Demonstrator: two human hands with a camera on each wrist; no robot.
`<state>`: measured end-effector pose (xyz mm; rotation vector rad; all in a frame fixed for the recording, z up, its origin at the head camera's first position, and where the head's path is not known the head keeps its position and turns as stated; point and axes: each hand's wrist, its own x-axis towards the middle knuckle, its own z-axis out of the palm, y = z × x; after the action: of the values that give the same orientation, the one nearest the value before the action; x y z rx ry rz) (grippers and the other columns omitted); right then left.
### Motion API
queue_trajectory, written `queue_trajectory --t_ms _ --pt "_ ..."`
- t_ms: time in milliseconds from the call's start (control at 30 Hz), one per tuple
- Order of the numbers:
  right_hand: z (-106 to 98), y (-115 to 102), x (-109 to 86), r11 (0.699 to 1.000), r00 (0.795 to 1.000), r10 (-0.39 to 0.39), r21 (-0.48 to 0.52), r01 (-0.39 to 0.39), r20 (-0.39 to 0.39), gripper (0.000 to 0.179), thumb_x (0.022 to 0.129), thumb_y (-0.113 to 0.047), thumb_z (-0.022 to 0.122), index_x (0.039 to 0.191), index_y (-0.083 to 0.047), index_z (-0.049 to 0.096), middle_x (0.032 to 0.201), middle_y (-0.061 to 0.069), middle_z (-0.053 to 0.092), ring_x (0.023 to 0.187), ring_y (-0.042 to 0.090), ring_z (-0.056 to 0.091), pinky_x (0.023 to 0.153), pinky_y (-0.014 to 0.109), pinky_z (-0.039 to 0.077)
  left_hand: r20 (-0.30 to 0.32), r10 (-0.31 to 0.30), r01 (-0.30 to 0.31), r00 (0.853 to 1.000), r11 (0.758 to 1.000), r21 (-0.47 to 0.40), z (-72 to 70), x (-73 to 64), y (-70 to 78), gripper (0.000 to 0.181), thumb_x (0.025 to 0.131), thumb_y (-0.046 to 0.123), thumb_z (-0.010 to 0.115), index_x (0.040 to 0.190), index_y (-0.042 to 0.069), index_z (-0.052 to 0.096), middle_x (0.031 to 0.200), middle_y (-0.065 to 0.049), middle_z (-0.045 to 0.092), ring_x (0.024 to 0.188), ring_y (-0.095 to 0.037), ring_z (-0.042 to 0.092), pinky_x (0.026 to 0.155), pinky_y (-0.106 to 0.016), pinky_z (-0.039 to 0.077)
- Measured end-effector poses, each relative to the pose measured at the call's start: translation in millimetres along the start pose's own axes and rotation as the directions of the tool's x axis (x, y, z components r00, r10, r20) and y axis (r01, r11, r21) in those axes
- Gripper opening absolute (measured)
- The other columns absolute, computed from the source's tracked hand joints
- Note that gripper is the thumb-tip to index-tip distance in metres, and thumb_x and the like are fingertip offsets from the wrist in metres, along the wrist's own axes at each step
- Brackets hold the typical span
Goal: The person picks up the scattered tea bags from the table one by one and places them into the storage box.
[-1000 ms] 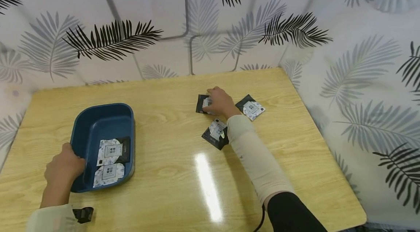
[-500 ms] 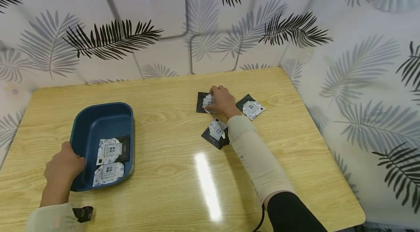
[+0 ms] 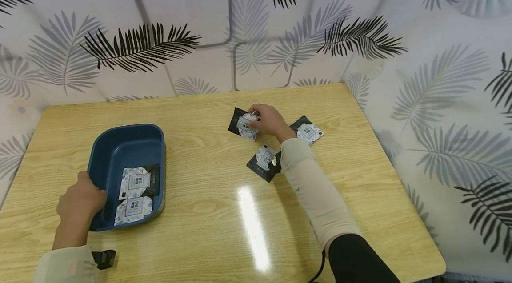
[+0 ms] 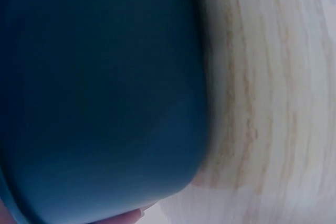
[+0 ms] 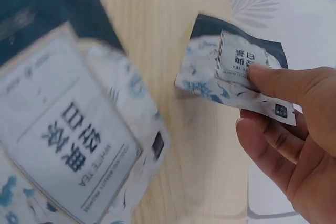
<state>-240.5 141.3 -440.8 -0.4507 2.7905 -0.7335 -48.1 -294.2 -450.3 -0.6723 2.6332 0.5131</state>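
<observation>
My right hand (image 3: 270, 121) pinches a white tea sachet (image 3: 245, 125), black at one end with a floral print and white label. In the right wrist view the thumb lies on the face of the held sachet (image 5: 207, 69), fingers behind it, and the sachet is tilted up from the table. A second sachet (image 5: 68, 129) fills the left of that view. At the left, my left hand (image 3: 80, 201) grips the near left rim of a blue bin (image 3: 162, 172). Inside lie two similar sachets, one at the middle (image 3: 138, 184) and one at the front (image 3: 134, 210).
Two more sachets lie on the wooden table (image 3: 208, 221): one near sachet (image 3: 260, 164) beside my right forearm, one far sachet (image 3: 308, 131) right of the hand. A black object (image 3: 104, 259) sits by the left sleeve. A leaf-patterned wall covering (image 3: 208, 65) stands behind the table.
My right hand has closed on the sachet, which has turned slightly and shifted left. The left hand keeps its grip on the bin.
</observation>
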Motion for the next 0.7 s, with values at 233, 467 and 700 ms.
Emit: queue_trajectory --t_ms 233,467,700 --pt "0.9 -7.8 0.0 0.996 0.998 -0.059 0.068 0.058 0.021 0.036 0.097 -0.02 0.066 0.129 -0.006 0.062 0.128 0.014 0.066 0.12 0.029 0.061 0.104 0.044 0.048 0.0 -0.015 0.015 1.0 1.0 0.002 1.4 -2.3 1.1 0.065 0.093 0.017 0.05 0.141 -0.017 0.02 0.121 -0.049 0.048 0.103 -0.065 0.053 0.076 -0.061 0.048" --pt "1.2 -13.9 0.7 0.983 0.993 -0.114 0.146 0.107 0.042 0.033 0.098 -0.018 0.063 0.129 -0.004 0.063 0.127 0.014 0.067 0.116 0.028 0.063 0.101 0.042 0.05 0.003 -0.019 0.019 1.0 1.0 0.003 3.3 1.6 -0.8 0.067 0.093 0.018 0.051 0.142 -0.016 0.019 0.121 -0.049 0.048 0.103 -0.064 0.053 0.075 -0.061 0.047" --pt "-1.2 -20.6 3.0 0.987 0.994 -0.109 0.121 0.106 0.024 0.037 0.099 -0.018 0.062 0.133 -0.004 0.06 0.134 0.015 0.064 0.125 0.029 0.06 0.107 0.042 0.047 -0.009 -0.022 0.022 1.0 1.0 0.009 1.8 -1.3 1.9 0.066 0.093 0.017 0.05 0.142 -0.016 0.019 0.121 -0.048 0.048 0.103 -0.064 0.053 0.077 -0.062 0.048"
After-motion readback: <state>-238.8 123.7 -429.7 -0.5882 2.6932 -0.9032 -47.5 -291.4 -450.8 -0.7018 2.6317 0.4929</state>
